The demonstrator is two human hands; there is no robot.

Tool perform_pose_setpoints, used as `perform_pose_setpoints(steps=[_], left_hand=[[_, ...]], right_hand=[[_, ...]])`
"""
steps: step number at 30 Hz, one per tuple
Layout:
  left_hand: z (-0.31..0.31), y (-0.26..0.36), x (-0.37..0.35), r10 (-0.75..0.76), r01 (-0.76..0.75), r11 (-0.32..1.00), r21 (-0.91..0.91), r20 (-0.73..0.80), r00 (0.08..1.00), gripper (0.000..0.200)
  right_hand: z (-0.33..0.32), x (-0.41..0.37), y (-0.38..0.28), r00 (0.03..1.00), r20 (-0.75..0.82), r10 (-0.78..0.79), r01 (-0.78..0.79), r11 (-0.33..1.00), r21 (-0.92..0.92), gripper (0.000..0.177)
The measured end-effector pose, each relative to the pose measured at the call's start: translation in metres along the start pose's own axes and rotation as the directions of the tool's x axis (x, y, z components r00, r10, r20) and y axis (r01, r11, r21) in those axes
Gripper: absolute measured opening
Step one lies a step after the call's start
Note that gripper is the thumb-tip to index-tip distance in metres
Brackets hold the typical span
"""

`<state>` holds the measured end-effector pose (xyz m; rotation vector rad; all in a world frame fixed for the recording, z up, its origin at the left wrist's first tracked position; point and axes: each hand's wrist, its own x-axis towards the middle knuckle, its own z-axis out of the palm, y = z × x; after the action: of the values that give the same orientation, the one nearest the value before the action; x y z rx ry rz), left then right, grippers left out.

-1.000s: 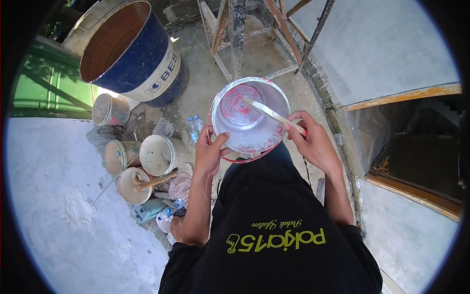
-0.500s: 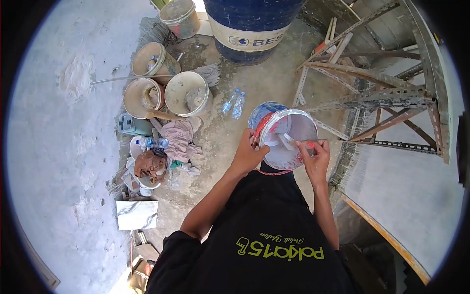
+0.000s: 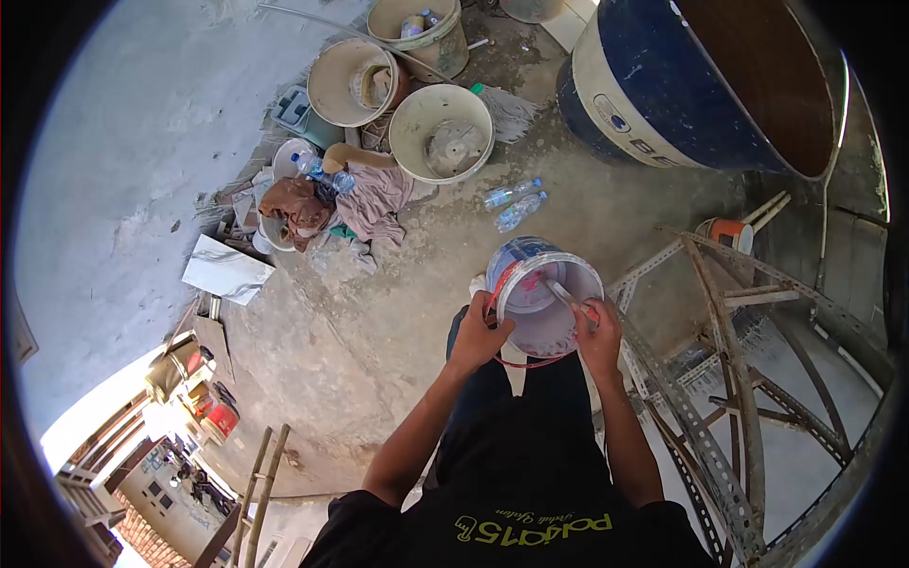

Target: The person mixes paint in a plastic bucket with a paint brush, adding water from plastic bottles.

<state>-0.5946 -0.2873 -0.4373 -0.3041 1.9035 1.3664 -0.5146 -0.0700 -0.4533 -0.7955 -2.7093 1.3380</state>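
Observation:
A paint bucket point(image 3: 540, 328), blue outside with a whitish inside smeared pink and red, is tilted with its mouth toward me. My left hand point(image 3: 479, 339) is closed on its left rim, next to the red handle. At the right rim, my right hand point(image 3: 599, 343) pinches a slim pale tool point(image 3: 561, 292) with red near the fingers. The tool slants into the bucket; its exact kind I cannot tell. Two plastic bottles point(image 3: 519, 210) lie on the floor just beyond the bucket.
Several used buckets point(image 3: 441, 134) stand at the upper left beside a cloth heap point(image 3: 371, 206). A large blue and white drum point(image 3: 644, 85) is at the upper right. Rusty metal frames point(image 3: 724, 379) crowd the right side. A white tile point(image 3: 227, 270) lies left, and a bamboo ladder point(image 3: 258, 492) lower left.
My view has swung round, bringing the ladder and the outdoor opening into sight. Both hands keep hold of the bucket and tool; the tool now points more steeply into the bucket.

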Motion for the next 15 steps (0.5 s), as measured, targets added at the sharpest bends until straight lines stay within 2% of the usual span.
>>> perform_pose_setpoints(steps=[2, 3, 5, 8, 10, 12, 15], left_hand=[[-0.002, -0.003, 0.011, -0.102, 0.107, 0.993, 0.041, -0.109, 0.989, 0.04], [-0.003, -0.021, 0.02, -0.059, 0.065, 0.997, 0.035, -0.147, 0.987, 0.034], [-0.006, -0.056, 0.041, -0.094, 0.095, 0.995, -0.005, -0.197, 0.976, 0.035], [-0.008, -0.106, 0.063, -0.173, 0.164, 0.985, -0.059, -0.233, 0.957, 0.041], [-0.01, -0.13, 0.077, -0.202, 0.19, 0.979, -0.069, -0.284, 0.937, 0.044], [-0.008, -0.145, 0.09, -0.217, 0.216, 0.976, -0.043, -0.333, 0.918, 0.045], [-0.01, -0.17, 0.115, -0.273, 0.271, 0.961, -0.05, -0.327, 0.905, 0.045]], right_hand=[[0.024, 0.012, 0.016, 0.997, 0.067, -0.04, 0.042, 0.999, -0.027, 0.026], [0.038, 0.017, 0.023, 0.995, 0.093, -0.046, 0.049, 0.998, -0.034, 0.026], [0.064, 0.027, 0.042, 0.984, 0.155, -0.086, 0.092, 0.995, -0.032, 0.026], [0.098, 0.037, 0.071, 0.955, 0.287, -0.068, 0.083, 0.996, -0.039, 0.028], [0.117, 0.043, 0.089, 0.93, 0.349, -0.114, 0.145, 0.987, -0.063, 0.029], [0.138, 0.051, 0.099, 0.908, 0.39, -0.154, 0.186, 0.982, -0.045, 0.03], [0.162, 0.068, 0.12, 0.889, 0.405, -0.215, 0.237, 0.972, -0.002, 0.031]])
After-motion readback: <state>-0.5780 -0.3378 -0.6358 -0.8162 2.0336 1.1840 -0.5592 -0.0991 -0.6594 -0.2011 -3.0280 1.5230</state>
